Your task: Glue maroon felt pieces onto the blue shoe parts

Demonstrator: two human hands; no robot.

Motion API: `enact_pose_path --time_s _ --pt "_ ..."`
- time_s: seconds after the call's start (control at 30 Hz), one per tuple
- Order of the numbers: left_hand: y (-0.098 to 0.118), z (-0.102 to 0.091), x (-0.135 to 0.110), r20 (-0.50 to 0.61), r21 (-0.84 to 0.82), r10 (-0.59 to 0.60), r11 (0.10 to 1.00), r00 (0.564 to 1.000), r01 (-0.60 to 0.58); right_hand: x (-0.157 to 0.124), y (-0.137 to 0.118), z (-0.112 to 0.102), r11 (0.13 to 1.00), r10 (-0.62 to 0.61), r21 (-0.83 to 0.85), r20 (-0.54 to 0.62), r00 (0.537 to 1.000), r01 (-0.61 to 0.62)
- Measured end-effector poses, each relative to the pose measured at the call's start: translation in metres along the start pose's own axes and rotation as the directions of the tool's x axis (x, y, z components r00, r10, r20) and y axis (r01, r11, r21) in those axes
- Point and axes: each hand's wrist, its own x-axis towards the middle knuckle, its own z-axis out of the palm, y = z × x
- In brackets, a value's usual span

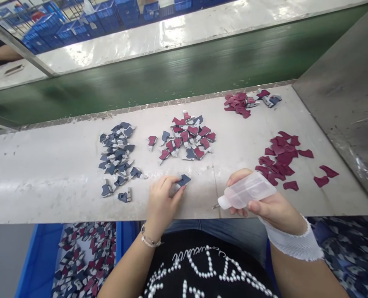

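Between thumb and fingers, my left hand [164, 198] pinches a small dark blue and grey plastic part [184, 180] just above the worktop. My right hand [273, 209] is wrapped round a translucent squeeze bottle [250, 190], tilted with its white cap and thin metal tip pointing left and down. Left of my left hand lies a pile of blue-grey parts [117, 149]. A mixed pile of maroon and grey parts [186, 136] sits beyond my hands. Loose maroon pieces [281, 155] are spread to the right of the bottle.
A smaller maroon heap [238, 103] lies at the worktop's back right. Below the front edge, a blue bin [36, 265] holds many parts. A metal panel [345, 95] stands at the right. Across the green belt [171, 74], another person's arm [3, 54] rests on the far ledge.
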Motion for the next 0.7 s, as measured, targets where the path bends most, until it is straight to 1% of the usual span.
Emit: enact_pose_path --time_s 0.03,0.07,0.1,0.13,0.2,0.27,0.33,0.4,0.5,0.53,0.57,0.6,0.63,0.7 --pt "0.002 -0.005 0.0 -0.008 -0.126 -0.015 0.992 1.0 0.014 -0.002 -0.003 0.001 1.0 0.004 0.002 0.015 1.0 -0.004" --pt "0.004 -0.009 0.0 -0.013 -0.262 -0.041 0.964 0.999 0.037 -0.003 -0.006 0.002 1.0 0.008 0.005 0.028 1.0 -0.009" --pt "0.006 -0.013 -0.001 -0.01 -0.397 -0.069 0.916 0.998 0.059 -0.005 -0.009 0.003 1.0 0.012 0.008 0.037 0.999 -0.012" --pt "0.009 -0.017 -0.002 0.002 -0.52 -0.096 0.85 0.995 0.083 -0.008 -0.012 0.004 1.0 0.014 0.01 0.044 0.999 -0.014" --pt "0.013 -0.02 -0.002 0.076 -0.707 -0.152 0.689 0.986 0.16 -0.012 -0.016 0.008 1.0 0.017 0.023 0.036 0.999 -0.018" --pt "0.015 -0.02 0.001 0.184 -0.796 -0.223 0.538 0.957 0.279 -0.017 -0.02 0.012 0.997 0.035 0.064 0.01 0.999 -0.035" --pt "0.015 -0.018 0.005 0.271 -0.829 -0.285 0.417 0.919 0.373 -0.021 -0.023 0.015 0.993 0.068 0.098 -0.026 0.997 -0.065" --pt "0.016 -0.014 0.009 0.311 -0.869 -0.318 0.286 0.896 0.403 -0.025 -0.025 0.018 0.995 0.074 0.066 -0.067 0.995 -0.07" --pt "0.018 -0.007 0.013 0.376 -0.917 -0.329 0.001 0.866 0.399 -0.031 -0.026 0.019 0.999 0.013 -0.046 -0.107 0.994 -0.018" --pt "0.019 -0.005 0.014 0.411 -0.909 -0.321 -0.076 0.854 0.409 -0.032 -0.025 0.019 0.998 -0.005 -0.069 -0.105 0.994 -0.002" --pt "0.021 -0.003 0.014 0.443 -0.896 -0.309 -0.115 0.842 0.429 -0.032 -0.024 0.02 0.996 -0.017 -0.088 -0.102 0.995 0.008" --pt "0.023 -0.001 0.013 0.472 -0.88 -0.296 -0.111 0.83 0.461 -0.032 -0.024 0.021 0.993 -0.026 -0.113 -0.104 0.994 0.014" --pt "0.025 0.0 0.012 0.493 -0.866 -0.284 -0.07 0.822 0.495 -0.031 -0.023 0.022 0.988 -0.039 -0.153 -0.114 0.993 0.021" --pt "0.03 0.001 0.009 0.509 -0.84 -0.254 0.063 0.823 0.539 -0.028 -0.024 0.025 0.958 -0.096 -0.283 -0.14 0.986 0.053"
